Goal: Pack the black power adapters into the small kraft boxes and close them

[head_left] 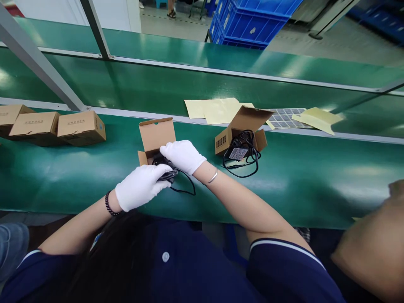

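A small brown cardboard box [157, 134] lies on the green belt [299, 181], left of the belt's middle. Its lid flap stands upright, showing a hanger slot, and its mouth faces the belt's near edge. A black power adapter [158, 160] sits at that mouth, mostly covered by the gloved right hand [183, 155]. Its thin black cord [170, 174] is bunched in the gloved left hand [140, 185], and one loose loop trails on the belt toward its near edge.
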`<act>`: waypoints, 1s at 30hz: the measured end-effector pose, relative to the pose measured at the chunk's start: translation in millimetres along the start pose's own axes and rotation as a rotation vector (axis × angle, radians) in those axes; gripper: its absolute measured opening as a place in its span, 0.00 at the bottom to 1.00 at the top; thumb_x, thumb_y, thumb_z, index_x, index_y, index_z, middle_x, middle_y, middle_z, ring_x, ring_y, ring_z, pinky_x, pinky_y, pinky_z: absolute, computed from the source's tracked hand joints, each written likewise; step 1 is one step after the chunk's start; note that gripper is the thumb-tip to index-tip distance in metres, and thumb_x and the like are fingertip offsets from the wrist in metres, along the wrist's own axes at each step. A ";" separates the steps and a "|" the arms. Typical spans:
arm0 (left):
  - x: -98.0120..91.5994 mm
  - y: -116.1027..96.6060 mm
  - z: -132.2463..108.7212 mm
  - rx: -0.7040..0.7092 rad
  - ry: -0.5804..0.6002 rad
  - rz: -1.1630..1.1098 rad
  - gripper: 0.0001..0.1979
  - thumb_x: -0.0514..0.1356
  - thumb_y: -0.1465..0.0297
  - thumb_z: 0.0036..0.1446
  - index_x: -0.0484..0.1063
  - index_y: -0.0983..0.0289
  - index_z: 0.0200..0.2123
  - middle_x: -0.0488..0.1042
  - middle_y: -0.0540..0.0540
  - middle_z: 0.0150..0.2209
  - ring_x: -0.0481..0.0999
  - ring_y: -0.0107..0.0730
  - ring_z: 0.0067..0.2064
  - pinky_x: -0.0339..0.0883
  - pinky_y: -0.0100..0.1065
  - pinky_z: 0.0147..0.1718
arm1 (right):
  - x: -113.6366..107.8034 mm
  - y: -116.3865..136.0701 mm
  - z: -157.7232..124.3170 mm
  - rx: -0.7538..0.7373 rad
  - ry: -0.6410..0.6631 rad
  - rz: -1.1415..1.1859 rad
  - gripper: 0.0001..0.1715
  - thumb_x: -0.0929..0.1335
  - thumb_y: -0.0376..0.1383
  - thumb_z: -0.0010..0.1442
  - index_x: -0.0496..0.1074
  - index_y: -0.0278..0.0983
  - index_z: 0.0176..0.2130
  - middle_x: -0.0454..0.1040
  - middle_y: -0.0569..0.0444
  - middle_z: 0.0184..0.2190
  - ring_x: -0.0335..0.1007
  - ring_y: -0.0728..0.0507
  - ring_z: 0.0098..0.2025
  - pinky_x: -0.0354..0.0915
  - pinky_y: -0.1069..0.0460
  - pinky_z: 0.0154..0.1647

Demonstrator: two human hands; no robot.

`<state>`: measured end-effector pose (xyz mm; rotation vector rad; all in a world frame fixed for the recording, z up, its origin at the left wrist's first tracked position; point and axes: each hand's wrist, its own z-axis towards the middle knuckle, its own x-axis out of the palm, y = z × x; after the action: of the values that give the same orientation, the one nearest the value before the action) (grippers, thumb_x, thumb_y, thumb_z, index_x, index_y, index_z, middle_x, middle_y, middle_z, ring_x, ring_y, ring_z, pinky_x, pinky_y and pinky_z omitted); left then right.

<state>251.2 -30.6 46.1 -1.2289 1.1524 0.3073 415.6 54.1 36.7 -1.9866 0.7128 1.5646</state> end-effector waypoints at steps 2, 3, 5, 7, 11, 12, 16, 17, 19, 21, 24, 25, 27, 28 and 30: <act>-7.1 0.8 4.4 -0.105 0.000 -0.076 0.12 0.58 0.66 0.66 0.73 0.60 0.50 0.83 0.55 0.46 0.83 0.43 0.44 0.74 0.38 0.41 | -1.4 -0.4 4.8 -0.001 0.050 -0.013 0.17 0.61 0.28 0.68 0.78 0.32 0.44 0.81 0.38 0.39 0.80 0.35 0.44 0.58 0.48 0.33; -10.5 2.2 6.9 -0.151 -0.002 -0.102 0.12 0.59 0.65 0.64 0.72 0.60 0.49 0.82 0.55 0.45 0.83 0.44 0.44 0.74 0.38 0.40 | -3.2 -2.6 5.4 -0.015 0.082 -0.027 0.16 0.61 0.26 0.67 0.79 0.32 0.42 0.82 0.37 0.40 0.80 0.34 0.45 0.59 0.47 0.35; -15.8 7.4 12.1 -0.218 -0.021 -0.137 0.14 0.59 0.62 0.61 0.71 0.60 0.49 0.82 0.55 0.44 0.82 0.45 0.43 0.74 0.40 0.40 | -8.7 -10.9 2.0 -0.070 0.130 -0.035 0.14 0.64 0.26 0.64 0.79 0.30 0.40 0.82 0.36 0.40 0.79 0.33 0.45 0.61 0.46 0.37; -18.5 14.4 17.4 -0.255 -0.062 -0.168 0.17 0.58 0.60 0.61 0.70 0.60 0.49 0.81 0.57 0.45 0.82 0.47 0.44 0.74 0.41 0.40 | -15.0 -21.9 -7.0 -0.119 0.124 0.055 0.11 0.66 0.28 0.63 0.79 0.32 0.40 0.82 0.39 0.42 0.79 0.36 0.43 0.61 0.47 0.37; -19.8 24.0 26.1 -0.248 -0.079 -0.173 0.17 0.55 0.58 0.60 0.70 0.61 0.48 0.81 0.58 0.45 0.81 0.47 0.44 0.74 0.42 0.40 | -18.3 -34.7 -26.1 -0.134 -0.059 0.379 0.14 0.66 0.32 0.66 0.76 0.39 0.49 0.82 0.50 0.45 0.76 0.42 0.41 0.61 0.51 0.37; -20.2 24.3 28.1 -0.228 -0.067 -0.167 0.17 0.55 0.58 0.60 0.70 0.61 0.47 0.81 0.58 0.44 0.80 0.47 0.44 0.74 0.42 0.40 | -16.0 -34.0 -28.3 -0.128 -0.091 0.423 0.15 0.67 0.33 0.65 0.75 0.39 0.51 0.82 0.51 0.45 0.76 0.42 0.41 0.61 0.51 0.38; -24.6 22.1 37.7 -0.179 -0.053 -0.110 0.17 0.54 0.63 0.61 0.71 0.61 0.51 0.80 0.56 0.46 0.80 0.44 0.45 0.74 0.41 0.43 | 1.1 -22.8 -26.0 -0.075 -0.119 0.542 0.25 0.72 0.36 0.62 0.72 0.39 0.58 0.82 0.50 0.49 0.78 0.39 0.46 0.67 0.50 0.43; -26.0 21.8 40.6 -0.193 -0.053 -0.080 0.17 0.54 0.64 0.61 0.71 0.61 0.51 0.80 0.57 0.47 0.80 0.45 0.46 0.74 0.41 0.45 | 5.5 -20.0 -24.8 -0.034 -0.148 0.561 0.27 0.70 0.34 0.63 0.70 0.38 0.61 0.82 0.49 0.51 0.79 0.39 0.48 0.68 0.50 0.45; -28.9 22.3 46.6 -0.252 -0.046 -0.014 0.17 0.53 0.63 0.64 0.70 0.62 0.52 0.80 0.58 0.50 0.80 0.46 0.49 0.74 0.41 0.45 | 11.5 -16.6 -24.5 0.075 -0.239 0.563 0.31 0.65 0.30 0.64 0.66 0.38 0.65 0.79 0.47 0.58 0.78 0.38 0.53 0.70 0.48 0.48; -31.5 22.7 52.8 -0.307 -0.027 0.061 0.17 0.51 0.63 0.68 0.69 0.62 0.55 0.79 0.59 0.52 0.80 0.46 0.50 0.74 0.40 0.44 | 12.3 -16.1 -28.5 0.157 -0.294 0.536 0.35 0.63 0.29 0.64 0.62 0.38 0.68 0.74 0.45 0.64 0.76 0.37 0.56 0.71 0.47 0.50; -34.8 18.6 63.2 -0.309 0.038 0.247 0.18 0.49 0.66 0.71 0.68 0.62 0.59 0.79 0.61 0.52 0.80 0.48 0.50 0.73 0.40 0.44 | 3.8 -20.1 -41.5 0.184 -0.210 0.459 0.38 0.63 0.30 0.64 0.58 0.38 0.71 0.75 0.44 0.62 0.78 0.36 0.53 0.72 0.45 0.48; -35.7 15.7 67.4 -0.296 0.074 0.327 0.19 0.49 0.66 0.71 0.69 0.62 0.59 0.79 0.61 0.51 0.81 0.49 0.49 0.72 0.41 0.43 | -0.5 -22.3 -46.8 0.190 -0.153 0.422 0.38 0.63 0.30 0.64 0.59 0.38 0.71 0.78 0.45 0.59 0.79 0.36 0.50 0.72 0.46 0.46; -37.0 8.4 77.4 -0.236 0.159 0.486 0.18 0.51 0.68 0.70 0.73 0.61 0.58 0.78 0.63 0.51 0.81 0.52 0.48 0.72 0.42 0.41 | -9.0 -27.2 -57.7 0.202 -0.051 0.348 0.37 0.62 0.29 0.62 0.63 0.39 0.69 0.81 0.46 0.54 0.80 0.36 0.45 0.71 0.46 0.42; -37.1 4.6 82.9 -0.196 0.196 0.557 0.18 0.52 0.68 0.69 0.75 0.61 0.56 0.77 0.64 0.51 0.81 0.54 0.48 0.71 0.42 0.40 | -12.6 -29.8 -63.1 0.208 -0.017 0.316 0.36 0.62 0.28 0.62 0.65 0.40 0.68 0.82 0.47 0.53 0.80 0.36 0.44 0.71 0.47 0.40; -35.7 -1.9 94.3 -0.123 0.261 0.674 0.16 0.54 0.71 0.67 0.78 0.64 0.53 0.77 0.67 0.50 0.81 0.56 0.48 0.70 0.41 0.38 | -18.0 -34.8 -74.0 0.230 0.015 0.257 0.35 0.63 0.27 0.60 0.69 0.42 0.65 0.82 0.49 0.54 0.81 0.37 0.44 0.70 0.48 0.39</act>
<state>285.6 62.0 66.4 -0.9692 1.7858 0.7450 488.1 31.3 72.0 -1.7954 1.1381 1.5299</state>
